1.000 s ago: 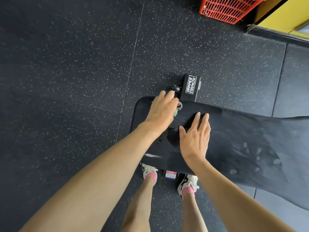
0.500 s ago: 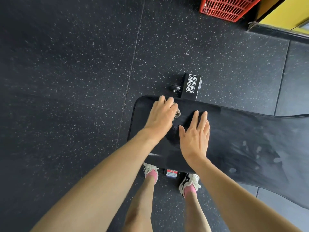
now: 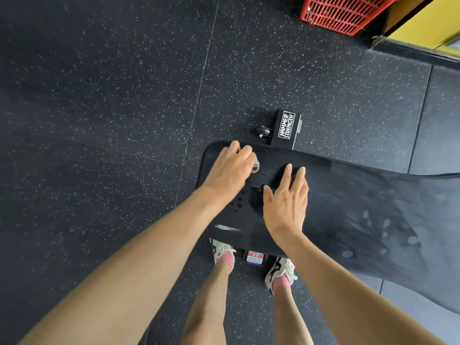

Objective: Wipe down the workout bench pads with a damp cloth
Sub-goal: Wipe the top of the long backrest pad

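A black bench pad (image 3: 353,202) runs from the centre to the right edge, with wet patches and dried marks on it. My left hand (image 3: 230,168) presses down near the pad's far left corner, curled over a small cloth (image 3: 255,167); only a frayed pale bit of the cloth shows at my fingertips. My right hand (image 3: 286,200) lies flat on the pad beside it, fingers spread, holding nothing. Dark wet drops sit on the pad between the two hands.
The bench's black base foot (image 3: 286,128) with white lettering and a small wheel (image 3: 262,131) stick out beyond the pad. A red plastic basket (image 3: 341,13) stands at the top right by a yellow wall. My feet stand under the pad's near edge on speckled rubber flooring.
My left hand with the cloth has slid left along the pad's far edge, toward the corner. The right hand has stayed flat in about the same place.
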Tool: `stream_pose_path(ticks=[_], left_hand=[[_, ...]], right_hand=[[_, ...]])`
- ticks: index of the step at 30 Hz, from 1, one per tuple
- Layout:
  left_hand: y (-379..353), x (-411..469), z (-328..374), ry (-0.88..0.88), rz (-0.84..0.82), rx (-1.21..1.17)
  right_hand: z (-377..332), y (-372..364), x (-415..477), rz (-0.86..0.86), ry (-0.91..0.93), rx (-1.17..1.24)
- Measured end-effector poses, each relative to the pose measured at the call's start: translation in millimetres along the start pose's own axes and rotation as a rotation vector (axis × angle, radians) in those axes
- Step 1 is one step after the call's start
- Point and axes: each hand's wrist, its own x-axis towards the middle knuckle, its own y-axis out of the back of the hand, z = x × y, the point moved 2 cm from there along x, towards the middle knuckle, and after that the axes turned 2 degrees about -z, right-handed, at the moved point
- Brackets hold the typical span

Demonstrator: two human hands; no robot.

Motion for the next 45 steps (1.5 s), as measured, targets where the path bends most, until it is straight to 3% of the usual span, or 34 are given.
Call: stream_pose_path(ticks=[2, 6, 8, 13, 16, 20, 23, 30, 33, 41, 45], left_hand=[[4, -6, -22, 0.073, -0.015, -0.023], [11, -17, -45, 0.505, 0.049, -0.134], [12, -5, -27, 0.563, 0.059, -0.146], [4, 40, 30, 0.252, -0.004, -0.21], [0, 39, 16, 0.116, -0.062, -0.201], [1, 14, -21, 0.282, 0.03, -0.168], [-4, 13, -7, 0.425, 0.118, -0.177], [-22, 56, 79, 0.324, 0.209, -0.302], [-29, 70, 113, 0.299, 0.171, -0.336], [-41, 111, 213, -0.142, -0.073, -0.296], [-44, 89, 190, -0.308, 0.013, -0.267]], right_hand=[[1, -1, 0, -0.005, -0.011, -0.002], [0, -5, -2, -0.011, -0.023, -0.005], [-1, -5, -1, -0.001, -0.018, -0.003], [4, -3, 1, 0.015, 0.027, -0.03], [10, 1, 1, 0.012, 0.001, -0.01], [17, 8, 1, 0.012, -0.031, 0.049], [28, 11, 1, 0.03, -0.022, 0.086], [71, 24, 4, 0.087, -0.084, 0.168], [93, 27, -2, 0.092, -0.121, 0.191], [134, 30, -14, 0.123, -0.18, 0.201], [132, 30, -23, 0.102, -0.196, 0.212]])
